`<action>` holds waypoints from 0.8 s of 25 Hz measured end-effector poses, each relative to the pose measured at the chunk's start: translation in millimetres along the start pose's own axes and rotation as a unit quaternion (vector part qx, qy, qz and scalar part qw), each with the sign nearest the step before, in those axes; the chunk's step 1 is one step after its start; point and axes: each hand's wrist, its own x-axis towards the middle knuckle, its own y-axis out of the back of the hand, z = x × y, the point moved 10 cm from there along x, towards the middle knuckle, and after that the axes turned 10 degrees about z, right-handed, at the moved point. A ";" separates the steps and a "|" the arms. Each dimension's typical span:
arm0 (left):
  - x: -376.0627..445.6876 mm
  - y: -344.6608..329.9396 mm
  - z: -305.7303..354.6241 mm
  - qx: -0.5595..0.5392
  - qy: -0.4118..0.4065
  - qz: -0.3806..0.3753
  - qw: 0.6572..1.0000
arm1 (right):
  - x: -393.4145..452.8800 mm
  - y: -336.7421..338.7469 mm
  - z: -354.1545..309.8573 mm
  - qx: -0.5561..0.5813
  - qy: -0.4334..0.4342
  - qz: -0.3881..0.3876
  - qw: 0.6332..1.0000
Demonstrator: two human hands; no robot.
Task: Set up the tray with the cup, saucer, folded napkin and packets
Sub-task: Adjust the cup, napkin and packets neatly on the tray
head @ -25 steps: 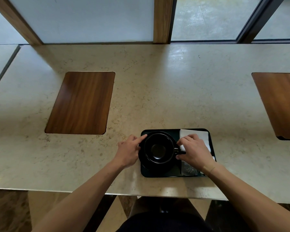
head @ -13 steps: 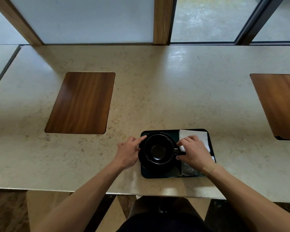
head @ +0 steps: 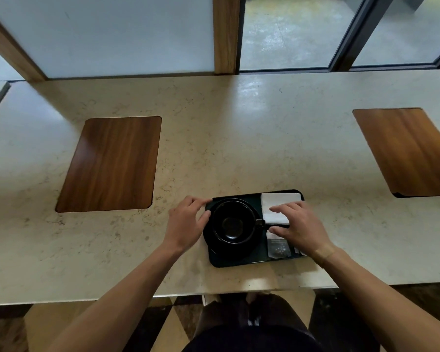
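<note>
A dark tray [head: 239, 263] lies near the counter's front edge. On its left part a black cup [head: 233, 222] stands on a black saucer [head: 239, 250], handle pointing right. A folded white napkin [head: 277, 201] lies in the tray's far right corner, and packets [head: 278, 247] lie in front of it. My left hand [head: 186, 222] rests at the tray's left edge, index finger on the far left corner and thumb against the saucer's rim. My right hand [head: 300, 227] lies spread over the napkin and packets, thumb beside the cup handle.
The tray sits on a beige stone counter [head: 239, 148] with two inset wooden panels, one at the left [head: 109, 163] and one at the right [head: 407, 151]. Windows and a wooden post [head: 225, 34] stand behind the counter. The counter's front edge runs just below the tray.
My right hand's fingers have spread from the cup handle over the napkin. My left index finger has slid from the cup's rim to the tray's far left corner.
</note>
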 end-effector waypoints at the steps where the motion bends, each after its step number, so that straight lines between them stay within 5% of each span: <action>1: 3.0 4.3 9.2 -0.008 -0.013 0.014 1.000 | -0.6 6.9 3.8 0.011 -0.008 0.018 1.000; 7: 18.3 4.2 61.4 -0.034 -0.045 0.043 0.997 | 0.4 42.5 30.6 0.031 -0.014 0.079 0.996; 20: 37.1 -68.1 144.7 0.057 -0.032 0.029 0.997 | 24.9 79.7 99.9 0.009 0.083 0.073 0.994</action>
